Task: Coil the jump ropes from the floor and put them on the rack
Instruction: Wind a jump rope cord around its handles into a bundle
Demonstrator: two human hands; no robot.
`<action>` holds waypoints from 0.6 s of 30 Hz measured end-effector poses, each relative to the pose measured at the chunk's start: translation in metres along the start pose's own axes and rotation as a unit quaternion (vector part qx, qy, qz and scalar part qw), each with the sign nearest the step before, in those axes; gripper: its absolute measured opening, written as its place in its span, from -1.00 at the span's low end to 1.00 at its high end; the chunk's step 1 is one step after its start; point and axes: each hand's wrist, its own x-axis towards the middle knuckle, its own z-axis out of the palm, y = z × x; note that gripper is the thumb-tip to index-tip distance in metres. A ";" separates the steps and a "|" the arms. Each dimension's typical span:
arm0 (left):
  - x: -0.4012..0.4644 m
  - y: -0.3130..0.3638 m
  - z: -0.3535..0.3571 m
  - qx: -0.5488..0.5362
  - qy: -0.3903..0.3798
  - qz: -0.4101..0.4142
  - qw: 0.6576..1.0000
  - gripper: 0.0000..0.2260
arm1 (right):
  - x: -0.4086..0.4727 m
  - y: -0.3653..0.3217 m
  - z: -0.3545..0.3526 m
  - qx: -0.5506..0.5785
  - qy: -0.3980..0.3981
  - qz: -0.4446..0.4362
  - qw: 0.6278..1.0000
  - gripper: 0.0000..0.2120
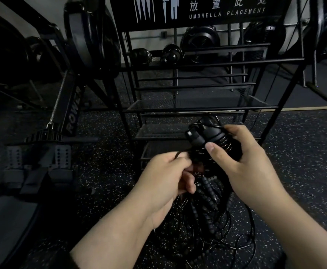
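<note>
A rowing machine [69, 113] stands at left. The left hand [166, 177] pinches a thin cord; the right hand [242, 158] grips the jump ropes [207, 136], handles bundled, loose loops trailing onto the speckled floor [104, 171], before the black rack [197, 86]

A gym is shown, dimly lit. The floor [304, 152] is covered in black speckled rubber matting. A rowing machine [69, 113], marked "ROWER" on its rail, is set at the left with its foot plates [61, 156]. A black metal rack [197, 86] signed "UMBRELLA PLACEMENT" is placed ahead, and dark round fan housings [92, 35] of further machines are seen behind it.
</note>
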 end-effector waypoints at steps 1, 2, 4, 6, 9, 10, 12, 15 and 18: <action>0.000 -0.003 0.001 0.046 0.040 0.020 0.998 -0.80 | 0.000 0.001 0.001 -0.008 0.003 0.005 1.000 -0.67; -0.001 -0.005 0.002 0.127 0.075 0.051 0.988 -0.77 | 0.000 0.000 0.002 -0.016 0.001 0.010 1.000 -0.68; -0.001 -0.010 0.004 0.275 0.129 0.123 0.945 -0.70 | -0.002 -0.002 0.005 -0.033 -0.007 0.017 0.999 -0.68; -0.002 -0.016 0.008 0.321 0.148 0.172 0.919 -0.69 | -0.002 -0.003 0.007 -0.051 -0.001 0.019 0.999 -0.67; -0.003 -0.024 0.014 0.341 0.121 0.230 0.903 -0.86 | -0.001 -0.001 0.009 -0.058 0.010 0.029 0.998 -0.65; -0.003 -0.025 0.015 0.326 0.108 0.236 0.909 -0.90 | -0.001 0.000 0.009 -0.053 0.010 0.030 0.998 -0.65; -0.003 -0.027 0.013 0.300 0.113 0.247 0.915 -0.90 | -0.003 -0.001 0.008 -0.044 0.000 0.020 0.999 -0.67; -0.001 -0.024 0.010 0.299 0.163 0.271 0.900 -0.89 | -0.005 -0.004 0.008 -0.017 -0.033 0.008 0.999 -0.62; -0.001 -0.020 0.009 0.274 0.192 0.298 0.894 -0.88 | -0.006 -0.007 0.005 0.020 -0.067 0.002 0.998 -0.58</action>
